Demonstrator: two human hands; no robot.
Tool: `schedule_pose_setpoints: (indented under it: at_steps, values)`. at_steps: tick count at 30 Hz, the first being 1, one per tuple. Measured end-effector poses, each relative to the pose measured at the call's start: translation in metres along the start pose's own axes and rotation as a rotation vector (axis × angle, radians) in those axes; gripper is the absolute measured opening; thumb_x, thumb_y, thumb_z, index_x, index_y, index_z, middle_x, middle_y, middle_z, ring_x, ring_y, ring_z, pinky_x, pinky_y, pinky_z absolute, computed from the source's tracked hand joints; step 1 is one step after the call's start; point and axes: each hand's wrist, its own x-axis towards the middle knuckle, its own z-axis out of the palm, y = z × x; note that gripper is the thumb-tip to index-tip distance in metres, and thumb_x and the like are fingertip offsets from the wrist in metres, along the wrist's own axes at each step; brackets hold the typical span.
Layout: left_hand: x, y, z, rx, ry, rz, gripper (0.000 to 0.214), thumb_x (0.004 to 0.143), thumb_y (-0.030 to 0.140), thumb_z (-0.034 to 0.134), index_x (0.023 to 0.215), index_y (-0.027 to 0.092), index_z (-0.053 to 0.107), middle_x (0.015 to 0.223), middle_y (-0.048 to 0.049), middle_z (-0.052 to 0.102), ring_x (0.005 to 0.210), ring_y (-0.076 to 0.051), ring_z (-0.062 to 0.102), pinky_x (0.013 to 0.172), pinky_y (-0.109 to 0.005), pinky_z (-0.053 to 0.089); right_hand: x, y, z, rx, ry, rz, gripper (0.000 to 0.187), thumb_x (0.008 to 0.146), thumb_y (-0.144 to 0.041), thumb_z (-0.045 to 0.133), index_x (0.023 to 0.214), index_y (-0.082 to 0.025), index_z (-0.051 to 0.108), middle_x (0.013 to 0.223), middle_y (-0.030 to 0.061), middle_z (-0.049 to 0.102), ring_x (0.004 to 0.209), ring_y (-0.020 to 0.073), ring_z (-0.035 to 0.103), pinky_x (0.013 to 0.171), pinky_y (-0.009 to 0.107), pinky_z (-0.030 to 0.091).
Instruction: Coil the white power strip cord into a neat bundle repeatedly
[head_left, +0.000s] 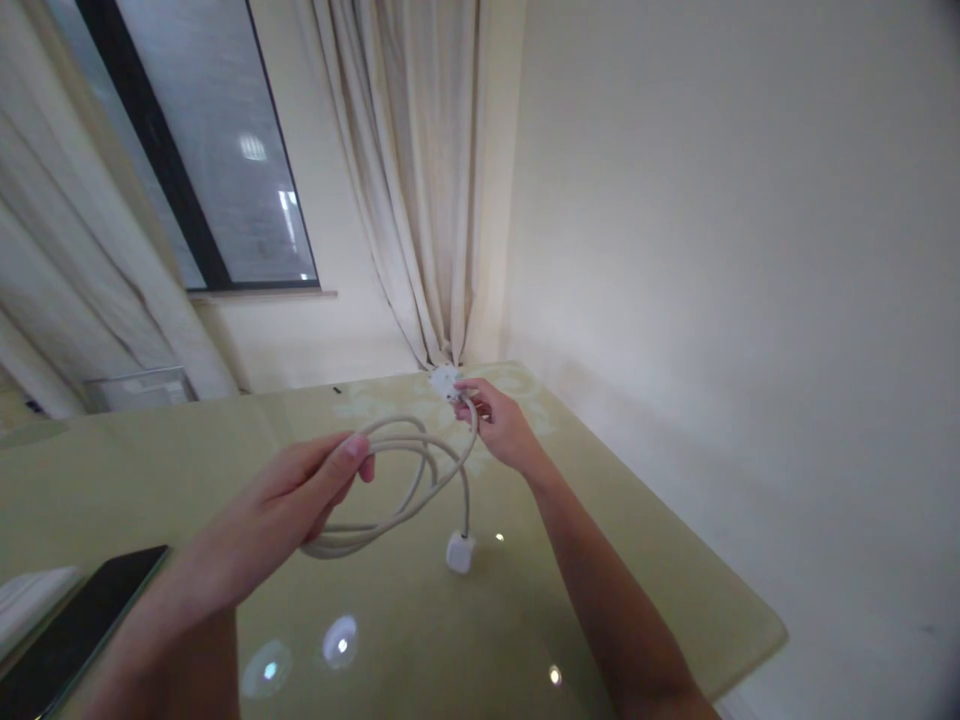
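A whitish extension cord hangs in loose loops between my two hands above the table. My left hand is closed, pinching the upper part of the loops between thumb and fingers. Farther forward, my right hand grips the cord's other end, at a white socket block with dark holes in it. Exactly where its fingertips meet the block is partly hidden. From the loops a white plug dangles lowest, in front of the glossy tabletop.
The greenish, shiny table reaches a plain wall on the right. A black phone-like slab and a white item lie at the lower left. Curtains and a dark-framed window stand behind. A small dark bit lies near the far edge.
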Motion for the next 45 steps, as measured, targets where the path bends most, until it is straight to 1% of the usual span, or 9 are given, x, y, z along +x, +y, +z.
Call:
schedule_pose_setpoints:
  at_steps: [7,10,13,21,26,30,33,39,45]
  values:
    - [0.016,-0.001,0.032,0.318,-0.064,0.127,0.052,0.098,0.068,0.056,0.077,0.022,0.066,0.060,0.0030,0.042,0.050,-0.013,0.037,0.042,-0.021,0.028,-0.013,-0.041,0.001,0.647,-0.107,-0.012,0.050,0.087,-0.030,0.069,0.135,-0.028,0.056,0.136,0.0081,0.071,0.114,0.0248,0.077,0.098,0.043,0.062]
    - [0.019,-0.006,0.044,0.203,-0.018,0.081,0.051,0.098,0.069,0.057,0.080,0.022,0.065,0.059,0.0048,0.037,0.049,-0.012,0.030,0.042,-0.021,0.023,-0.018,-0.052,0.014,0.589,-0.029,-0.099,0.061,0.087,-0.038,0.079,0.142,-0.029,0.055,0.134,0.0072,0.073,0.126,0.0242,0.071,0.108,0.041,0.057]
    - [0.021,-0.013,0.052,0.030,-0.036,-0.012,0.049,0.094,0.068,0.064,0.084,0.020,0.067,0.057,0.0076,0.030,0.047,-0.010,0.024,0.043,-0.021,0.018,-0.019,-0.053,0.025,0.528,0.108,-0.163,0.035,0.097,-0.046,0.070,0.124,-0.025,0.071,0.122,0.0069,0.077,0.118,0.0223,0.072,0.108,0.038,0.056]
    - [0.028,-0.023,0.047,-0.524,-0.462,-0.109,0.048,0.092,0.059,0.065,0.103,0.013,0.073,0.065,0.0056,0.043,0.044,-0.004,0.020,0.042,-0.020,0.017,-0.020,-0.050,0.024,0.600,0.068,-0.193,0.034,0.091,-0.052,0.081,0.102,-0.021,0.078,0.090,0.0038,0.078,0.083,0.0181,0.073,0.082,0.033,0.063]
    - [0.030,-0.033,0.048,-0.704,-0.702,-0.240,0.082,0.089,0.089,0.050,0.108,0.013,0.074,0.073,-0.0005,0.056,0.042,-0.004,0.028,0.041,-0.021,0.022,-0.027,-0.059,0.026,0.312,0.068,-0.416,0.020,0.100,-0.043,0.074,0.102,-0.025,0.082,0.107,0.0061,0.075,0.107,0.0201,0.070,0.099,0.036,0.057]
    - [0.031,-0.034,0.049,-0.795,-0.777,-0.254,0.071,0.092,0.079,0.058,0.108,0.012,0.075,0.069,-0.0004,0.056,0.045,-0.004,0.027,0.042,-0.019,0.023,-0.027,-0.059,0.022,0.157,0.008,-0.435,0.032,0.106,-0.049,0.063,0.123,-0.025,0.075,0.139,0.0100,0.068,0.131,0.0239,0.063,0.106,0.038,0.054]
    - [0.030,-0.034,0.045,-0.844,-0.746,-0.253,0.051,0.094,0.059,0.070,0.111,0.011,0.077,0.063,0.0036,0.048,0.046,-0.004,0.025,0.043,-0.017,0.028,-0.025,-0.054,0.016,0.082,-0.110,-0.381,0.047,0.106,-0.053,0.062,0.142,-0.023,0.063,0.119,0.0072,0.075,0.111,0.0215,0.071,0.097,0.035,0.055]
    - [0.036,-0.039,0.041,-0.884,-0.582,-0.228,0.029,0.093,0.033,0.076,0.104,0.006,0.078,0.058,0.0066,0.042,0.044,-0.003,0.022,0.040,-0.013,0.031,-0.024,-0.058,-0.003,0.053,-0.259,-0.193,0.031,0.106,-0.048,0.064,0.118,-0.020,0.069,0.074,-0.0056,0.059,0.057,0.0095,0.052,0.058,0.023,0.042]
    - [0.057,-0.068,0.064,-0.828,-0.209,-0.196,0.032,0.092,0.035,0.067,0.111,0.011,0.078,0.090,-0.0128,0.076,0.075,-0.020,0.070,0.073,-0.032,0.061,-0.008,-0.056,-0.022,0.048,-0.232,0.032,0.031,0.105,-0.049,0.063,0.106,-0.019,0.070,0.064,-0.0078,0.043,0.052,0.0082,0.038,0.048,0.022,0.029]
